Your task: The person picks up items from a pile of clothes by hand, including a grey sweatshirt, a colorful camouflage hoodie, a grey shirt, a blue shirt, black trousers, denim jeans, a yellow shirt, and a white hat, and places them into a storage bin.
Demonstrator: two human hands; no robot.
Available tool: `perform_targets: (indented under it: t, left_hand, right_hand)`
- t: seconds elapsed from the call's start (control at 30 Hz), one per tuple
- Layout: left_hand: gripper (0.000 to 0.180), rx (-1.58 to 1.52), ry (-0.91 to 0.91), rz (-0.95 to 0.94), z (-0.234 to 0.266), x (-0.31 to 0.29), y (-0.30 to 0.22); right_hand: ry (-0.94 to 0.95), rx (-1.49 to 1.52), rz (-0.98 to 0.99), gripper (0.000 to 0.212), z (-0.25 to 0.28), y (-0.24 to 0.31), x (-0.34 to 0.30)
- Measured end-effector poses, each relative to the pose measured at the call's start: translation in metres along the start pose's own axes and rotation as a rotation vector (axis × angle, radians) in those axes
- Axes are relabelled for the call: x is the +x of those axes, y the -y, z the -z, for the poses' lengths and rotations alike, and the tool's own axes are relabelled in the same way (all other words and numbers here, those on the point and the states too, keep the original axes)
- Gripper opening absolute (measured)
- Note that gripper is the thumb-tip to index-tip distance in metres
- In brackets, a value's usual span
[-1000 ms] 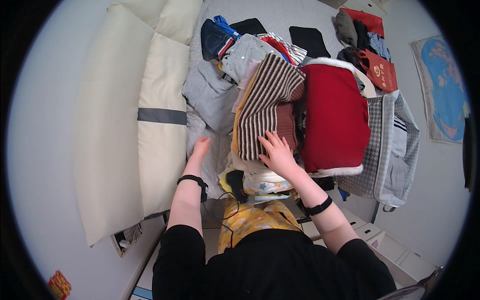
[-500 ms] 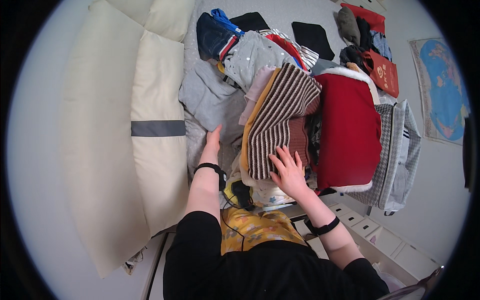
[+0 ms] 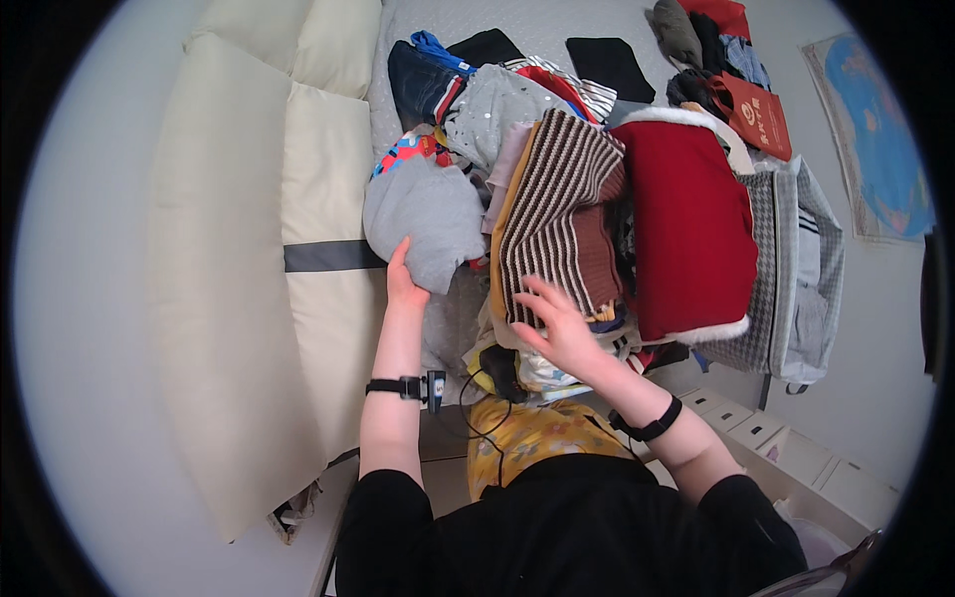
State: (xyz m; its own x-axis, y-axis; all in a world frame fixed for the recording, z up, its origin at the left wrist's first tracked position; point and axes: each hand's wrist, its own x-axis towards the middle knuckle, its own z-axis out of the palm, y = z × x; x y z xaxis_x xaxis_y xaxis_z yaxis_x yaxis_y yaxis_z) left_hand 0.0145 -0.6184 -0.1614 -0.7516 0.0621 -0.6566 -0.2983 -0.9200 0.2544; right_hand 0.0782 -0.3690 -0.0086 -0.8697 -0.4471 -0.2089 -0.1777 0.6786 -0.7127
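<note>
Pale grey quilted bedding point(image 3: 522, 20) spreads beneath the clothes, with cream padded cushions point(image 3: 326, 179) along its left side and a blue wall map point(image 3: 863, 129) far right. With my left hand point(image 3: 408, 277) I grasp the near edge of a soft, plain grey cloth garment point(image 3: 423, 214), thumb on top; it lies bunched beside the cushions, left of the folded pile. Spread and relaxed, the fingers of my right hand point(image 3: 559, 328) grip nothing at the near end of a black-and-white striped knit garment point(image 3: 547, 194); whether they touch it, I cannot tell. Just right of that sits a folded red fabric bundle with white fluffy trim point(image 3: 693, 229), beside a grey houndstooth fabric storage box point(image 3: 759, 269).
</note>
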Motion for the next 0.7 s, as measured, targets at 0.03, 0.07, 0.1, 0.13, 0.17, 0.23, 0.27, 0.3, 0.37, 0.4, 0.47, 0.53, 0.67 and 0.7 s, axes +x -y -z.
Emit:
perform_targets:
  t: [0.03, 0.07, 0.1, 0.13, 0.17, 0.23, 0.27, 0.3, 0.37, 0.4, 0.47, 0.53, 0.67, 0.7]
  left_hand:
    - [0.05, -0.021, 0.021, -0.023, -0.007, -0.016, -0.003]
    - [0.05, -0.007, 0.028, -0.018, -0.012, -0.033, -0.003]
    - [0.048, -0.013, 0.044, -0.011, -0.024, -0.051, -0.002]
    - [0.047, -0.024, 0.049, -0.015, -0.029, -0.07, -0.002]
    - [0.047, -0.012, 0.054, -0.018, -0.033, -0.086, 0.0]
    - [0.048, 0.038, 0.139, 0.016, -0.04, -0.115, 0.013]
    - [0.048, 0.046, 0.141, 0.013, -0.041, -0.13, 0.02]
    - [0.049, 0.134, 0.117, -0.034, -0.044, -0.145, 0.031]
    - [0.051, 0.229, 0.094, -0.089, -0.041, -0.166, 0.044]
    - [0.054, 0.176, 0.155, -0.085, -0.035, -0.174, 0.049]
    - [0.06, 0.118, 0.261, -0.087, -0.021, -0.182, 0.055]
    - [0.061, 0.043, 0.262, -0.075, -0.023, -0.186, 0.054]
    - [0.072, 0.013, 0.283, -0.157, -0.031, -0.179, 0.035]
    - [0.072, -0.043, 0.334, -0.184, -0.034, -0.173, 0.034]
  right_hand:
    - [0.11, 0.287, -0.092, 0.052, -0.001, 0.015, 0.001]
    - [0.176, 0.607, -0.242, 0.057, -0.017, 0.017, 0.005]
    - [0.235, 0.927, -0.386, 0.062, -0.032, 0.018, 0.01]
    - [0.263, 1.118, -0.58, 0.071, -0.039, 0.027, 0.018]
    - [0.258, 1.326, -0.764, 0.071, -0.048, 0.029, 0.03]
    - [0.098, 1.501, -0.866, 0.064, -0.059, 0.015, 0.055]
    - [0.045, 1.58, -0.758, 0.062, -0.056, 0.011, 0.062]
    - [-0.01, 1.652, -0.646, 0.061, -0.051, 0.008, 0.069]
    - [-0.113, 1.664, -0.643, 0.054, -0.041, 0.017, 0.072]
    - [-0.142, 1.563, -0.554, 0.052, -0.03, 0.032, 0.068]
    - [-0.114, 1.417, -0.472, 0.051, -0.012, 0.05, 0.056]
    - [-0.106, 1.409, -0.389, 0.049, 0.008, 0.063, 0.033]
    - [-0.037, 1.364, -0.235, 0.047, 0.065, 0.07, -0.017]
    - [0.003, 1.351, -0.192, 0.047, 0.084, 0.067, -0.031]
